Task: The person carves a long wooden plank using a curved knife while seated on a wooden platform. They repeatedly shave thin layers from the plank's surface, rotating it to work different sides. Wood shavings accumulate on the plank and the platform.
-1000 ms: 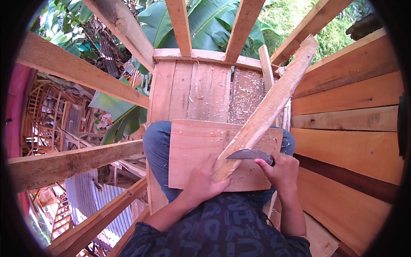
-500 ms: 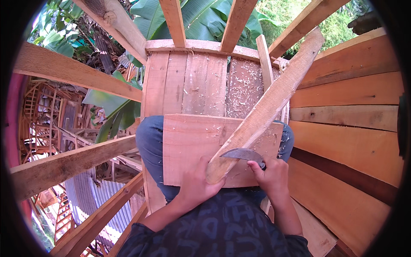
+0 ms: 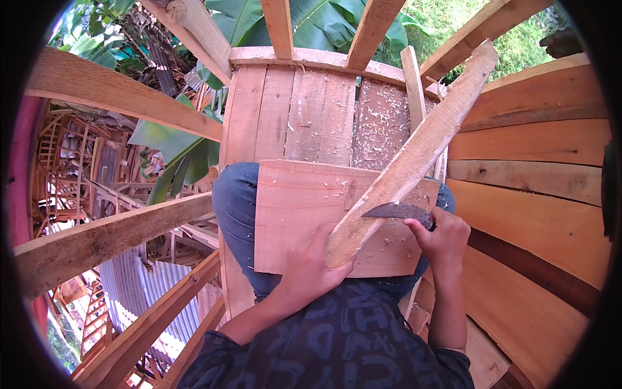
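A long, roughly shaped wooden piece (image 3: 414,152) slants from my lap up toward the far right, its far end narrowing to a blunt tip. My left hand (image 3: 315,259) is closed round its near end. In my right hand (image 3: 442,238) I grip the dark handle of a knife with a curved blade (image 3: 398,211). That blade lies across the wooden piece, a little beyond my left hand, its tip pointing left. Under both rests a flat wooden board (image 3: 298,207) laid over my thighs, with a few shavings on it.
Past my knees is a plank platform (image 3: 272,110) strewn with curly shavings at its right side. Wooden railing bars (image 3: 123,97) rise around the left and far sides. A wall of horizontal planks (image 3: 525,175) stands on the right. Below left lies corrugated roofing (image 3: 162,305).
The knife and my right hand have moved away along the wooden piece, farther from my left hand. The whole view has shifted slightly; my left hand keeps its hold.
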Action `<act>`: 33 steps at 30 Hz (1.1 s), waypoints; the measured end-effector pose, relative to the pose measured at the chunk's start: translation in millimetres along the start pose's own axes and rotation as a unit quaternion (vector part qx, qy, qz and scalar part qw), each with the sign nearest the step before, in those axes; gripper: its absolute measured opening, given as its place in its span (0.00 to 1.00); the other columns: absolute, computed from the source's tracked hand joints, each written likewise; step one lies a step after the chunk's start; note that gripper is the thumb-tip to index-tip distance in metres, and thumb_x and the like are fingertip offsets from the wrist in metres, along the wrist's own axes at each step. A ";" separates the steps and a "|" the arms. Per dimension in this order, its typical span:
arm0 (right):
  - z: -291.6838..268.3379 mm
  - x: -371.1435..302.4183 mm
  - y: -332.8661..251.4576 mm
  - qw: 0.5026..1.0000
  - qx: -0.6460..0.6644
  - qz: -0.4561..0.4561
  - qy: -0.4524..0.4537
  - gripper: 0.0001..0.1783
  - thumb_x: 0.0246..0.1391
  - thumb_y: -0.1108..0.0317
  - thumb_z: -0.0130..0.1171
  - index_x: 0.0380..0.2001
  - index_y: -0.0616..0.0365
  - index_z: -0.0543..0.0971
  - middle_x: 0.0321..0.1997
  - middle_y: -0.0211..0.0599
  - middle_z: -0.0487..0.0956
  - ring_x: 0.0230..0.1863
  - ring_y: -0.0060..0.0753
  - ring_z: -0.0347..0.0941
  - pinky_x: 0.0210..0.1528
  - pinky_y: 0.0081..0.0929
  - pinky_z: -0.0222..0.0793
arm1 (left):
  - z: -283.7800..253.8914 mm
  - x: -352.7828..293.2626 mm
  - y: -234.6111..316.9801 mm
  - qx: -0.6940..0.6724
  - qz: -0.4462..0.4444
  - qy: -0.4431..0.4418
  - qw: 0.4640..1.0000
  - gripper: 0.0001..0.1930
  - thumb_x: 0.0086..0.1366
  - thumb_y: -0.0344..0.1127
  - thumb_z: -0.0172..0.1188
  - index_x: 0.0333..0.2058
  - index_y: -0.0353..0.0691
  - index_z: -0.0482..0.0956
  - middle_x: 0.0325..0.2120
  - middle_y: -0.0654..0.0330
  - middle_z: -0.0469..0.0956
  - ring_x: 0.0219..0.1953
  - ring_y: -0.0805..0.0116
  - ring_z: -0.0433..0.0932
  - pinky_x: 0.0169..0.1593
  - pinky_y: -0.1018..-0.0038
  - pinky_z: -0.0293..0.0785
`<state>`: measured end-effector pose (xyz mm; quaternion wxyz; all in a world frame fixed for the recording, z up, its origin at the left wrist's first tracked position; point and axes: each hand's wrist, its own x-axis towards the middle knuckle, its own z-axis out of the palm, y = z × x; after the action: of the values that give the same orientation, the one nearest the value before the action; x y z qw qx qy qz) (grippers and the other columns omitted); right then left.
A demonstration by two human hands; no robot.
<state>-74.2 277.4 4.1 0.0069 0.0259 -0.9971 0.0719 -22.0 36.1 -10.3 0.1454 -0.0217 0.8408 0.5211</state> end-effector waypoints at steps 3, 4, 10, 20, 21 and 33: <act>3.9 1.7 3.7 0.999 0.008 -0.015 0.033 0.39 0.39 0.27 0.60 0.11 0.58 0.70 0.10 0.43 0.68 0.15 0.50 0.70 0.18 0.37 0.65 | -1.2 0.6 1.6 0.001 -0.002 -0.004 1.000 0.29 0.50 0.36 0.71 0.49 0.36 0.69 0.36 0.48 0.79 0.39 0.53 0.82 0.39 0.66 0.77; 7.3 2.0 6.1 0.998 0.013 -0.025 0.051 0.39 0.40 0.28 0.60 0.11 0.58 0.70 0.10 0.44 0.68 0.15 0.52 0.69 0.19 0.38 0.65 | -0.9 0.7 1.6 0.000 -0.003 -0.003 1.000 0.28 0.50 0.35 0.71 0.49 0.36 0.69 0.36 0.48 0.79 0.39 0.53 0.82 0.39 0.66 0.77; -47.3 14.5 143.8 0.943 0.068 0.315 0.079 0.39 0.61 0.38 0.47 0.10 0.62 0.61 0.10 0.32 0.55 0.16 0.28 0.51 0.19 0.39 0.49 | -6.2 -4.9 -8.4 -0.012 0.007 -0.003 1.000 0.27 0.50 0.34 0.71 0.46 0.35 0.69 0.34 0.48 0.78 0.39 0.55 0.81 0.41 0.67 0.76; 4.1 -24.0 -27.9 0.990 0.092 0.042 -0.102 0.41 0.39 0.27 0.60 0.12 0.61 0.71 0.12 0.48 0.71 0.18 0.52 0.73 0.21 0.41 0.66 | -3.7 1.0 -3.2 -0.046 0.021 0.015 0.999 0.28 0.49 0.32 0.72 0.47 0.35 0.69 0.36 0.51 0.79 0.40 0.60 0.82 0.42 0.69 0.76; 6.5 -15.4 -26.0 0.990 0.080 0.037 -0.112 0.42 0.38 0.26 0.59 0.12 0.61 0.71 0.12 0.47 0.70 0.18 0.52 0.72 0.21 0.40 0.66 | -3.6 0.4 -5.4 -0.039 0.017 0.018 0.999 0.28 0.49 0.32 0.72 0.47 0.35 0.69 0.36 0.51 0.79 0.40 0.61 0.82 0.42 0.70 0.76; -20.1 20.1 140.8 0.944 0.127 0.289 0.097 0.41 0.59 0.34 0.47 0.11 0.64 0.62 0.11 0.30 0.56 0.19 0.23 0.51 0.19 0.35 0.49 | -9.7 -0.5 -8.7 -0.071 0.011 -0.011 0.997 0.26 0.47 0.32 0.72 0.44 0.34 0.70 0.34 0.53 0.79 0.38 0.66 0.80 0.42 0.73 0.74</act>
<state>-101.4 418.4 4.2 0.0793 -0.2693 -0.9390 0.1985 -22.0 23.5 -13.8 0.1471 -0.0170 0.8001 0.5813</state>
